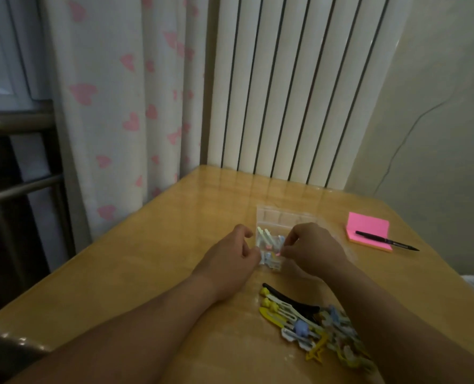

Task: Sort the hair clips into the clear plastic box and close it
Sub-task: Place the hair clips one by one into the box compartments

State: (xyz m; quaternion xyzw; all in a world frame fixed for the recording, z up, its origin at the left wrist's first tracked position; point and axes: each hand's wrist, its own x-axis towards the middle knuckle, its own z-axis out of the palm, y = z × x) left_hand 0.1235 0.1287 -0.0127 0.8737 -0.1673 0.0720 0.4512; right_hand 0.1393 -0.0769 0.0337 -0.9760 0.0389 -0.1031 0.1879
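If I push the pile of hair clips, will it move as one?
Likely partly: the hair clips overlap loosely, so some may snag, others scatter. They look thin and light; the glossy table should let them slide.

Left hand (231,257) and right hand (312,246) holding clear plastic box (285,217) on table (161,259), hair clips (313,325) piled nearby

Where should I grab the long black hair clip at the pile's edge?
Probably pinch the long black hair clip at its bare left end, coming from above on the far side. That end pokes clear of the pile of coloured plastic clips; its right end runs in among them.
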